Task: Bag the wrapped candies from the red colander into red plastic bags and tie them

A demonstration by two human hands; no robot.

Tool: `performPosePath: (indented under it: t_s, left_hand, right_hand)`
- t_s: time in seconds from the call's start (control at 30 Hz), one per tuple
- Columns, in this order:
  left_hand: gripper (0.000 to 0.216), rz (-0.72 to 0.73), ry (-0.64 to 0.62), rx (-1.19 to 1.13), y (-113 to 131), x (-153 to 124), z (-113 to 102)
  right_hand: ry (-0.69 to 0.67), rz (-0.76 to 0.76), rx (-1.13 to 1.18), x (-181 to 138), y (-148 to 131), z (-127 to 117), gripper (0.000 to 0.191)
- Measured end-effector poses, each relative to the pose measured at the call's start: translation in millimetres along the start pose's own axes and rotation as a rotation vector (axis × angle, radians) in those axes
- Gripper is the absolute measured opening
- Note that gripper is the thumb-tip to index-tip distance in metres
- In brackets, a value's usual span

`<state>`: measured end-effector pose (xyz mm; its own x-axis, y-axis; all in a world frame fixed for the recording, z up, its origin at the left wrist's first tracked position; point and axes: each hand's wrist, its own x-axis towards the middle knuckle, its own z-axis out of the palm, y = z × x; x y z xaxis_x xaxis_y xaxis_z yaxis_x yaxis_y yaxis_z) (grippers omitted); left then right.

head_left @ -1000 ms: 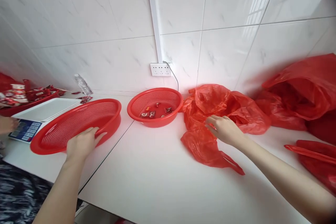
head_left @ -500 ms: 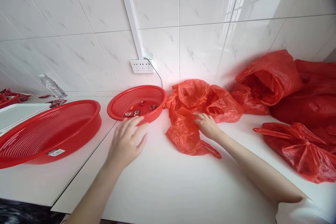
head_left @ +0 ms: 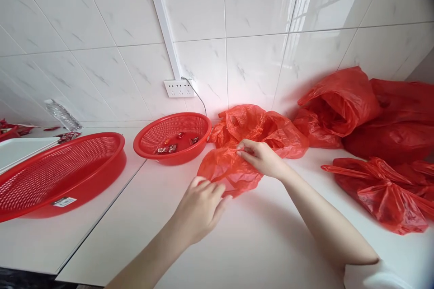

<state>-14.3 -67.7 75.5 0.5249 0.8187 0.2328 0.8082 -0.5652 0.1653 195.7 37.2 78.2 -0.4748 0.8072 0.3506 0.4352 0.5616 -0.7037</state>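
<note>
A thin red plastic bag is lifted a little off the white table at its middle. My right hand pinches the bag's upper edge between thumb and fingers. At its near left side is my left hand, fingers slightly curled and apart; some fingertips overlap the bag, and I cannot make out a grip on it. Just behind lie more crumpled red bags. To the left of them stands a small round red basket with several small wrapped pieces on its bottom.
A large red basket stands at the left, beside white trays and a clear plastic bottle. Filled-looking red bags lie along the right. A socket strip with a cable is on the tiled wall.
My right hand has taken hold of the front bag and drawn it left and nearer, away from the other bags. My left hand has moved right, from beside the small basket to the bag.
</note>
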Motion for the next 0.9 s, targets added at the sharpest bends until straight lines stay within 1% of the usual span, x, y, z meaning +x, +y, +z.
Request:
performPosePath:
  t_s: [0.07, 0.1, 0.13, 0.23, 0.27, 0.3, 0.37, 0.43, 0.47, 0.5, 0.6, 0.63, 0.7, 0.73, 0.77, 0.87, 0.9]
  left_hand:
    - [0.032, -0.108, 0.035, -0.117, -6.4, -5.1, -6.1]
    - [0.031, -0.145, 0.083, -0.215, -8.1, -7.1, -8.2]
    - [0.029, -0.174, 0.165, -0.325, -8.4, -8.5, -9.0]
    - [0.022, -0.252, 0.513, -0.597, 0.2, -10.4, -0.6]
    - [0.02, -0.279, 0.601, -0.65, 5.3, -10.5, 5.6]
    - [0.017, -0.297, 0.66, -0.681, 10.6, -10.5, 12.8]
    - [0.016, -0.285, 0.703, -0.675, 18.7, -9.6, 27.5]
    - [0.018, -0.254, 0.713, -0.618, 18.9, -6.2, 37.8]
    - [0.019, -0.265, 0.683, -0.59, 15.1, -3.2, 40.3]
    - [0.02, -0.294, 0.616, -0.563, 8.9, 0.6, 40.9]
    - [0.021, -0.413, 0.333, -0.433, -18.9, 14.1, 35.6]
    - [0.021, -0.447, 0.299, -0.368, -28.8, 18.2, 33.2]
    - [0.022, -0.491, 0.273, -0.295, -45.6, 24.3, 29.7]
    - [0.022, -0.495, 0.258, -0.302, -51.5, 26.3, 29.1]
    - [0.023, -0.476, 0.211, -0.347, -55.7, 27.7, 29.5]
    - [0.021, -0.36, -0.009, -0.552, -58.0, 31.8, 36.7]
    - [0.02, -0.344, -0.06, -0.599, -56.6, 33.5, 40.8]
  right_hand:
    - [-0.055, 0.031, 0.168, 1.9, 7.6, -3.1, 0.021]
    - [-0.078, 0.036, 0.249, 3.4, 11.1, -2.9, 0.024]
    - [-0.094, 0.036, 0.321, 5.0, 14.1, -1.4, 0.026]
    - [-0.115, 0.061, 0.488, 8.7, 19.0, 7.8, 0.029]
    - [-0.119, 0.086, 0.543, 9.3, 19.8, 11.8, 0.03]
    - [-0.123, 0.116, 0.61, 9.7, 20.5, 16.0, 0.031]
    - [-0.127, 0.191, 0.765, 10.2, 22.1, 24.8, 0.033]
    - [-0.123, 0.273, 0.907, 10.7, 24.5, 33.3, 0.033]
    - [-0.128, 0.31, 0.96, 11.0, 26.0, 37.2, 0.033]
    - [-0.144, 0.34, 1.001, 11.2, 27.7, 40.8, 0.033]
    - [-0.241, 0.397, 1.042, 11.3, 33.2, 49.0, 0.03]
    - [-0.274, 0.405, 1.033, 10.9, 35.2, 50.9, 0.029]
    - [-0.312, 0.404, 0.995, 9.7, 39.4, 53.6, 0.028]
    - [-0.316, 0.395, 0.975, 9.0, 41.5, 54.9, 0.028]
    - [-0.311, 0.383, 0.959, 8.2, 43.5, 56.3, 0.027]
    - [-0.275, 0.354, 0.918, 6.7, 49.5, 63.1, 0.026]
    - [-0.259, 0.348, 0.902, 6.9, 51.7, 66.2, 0.027]
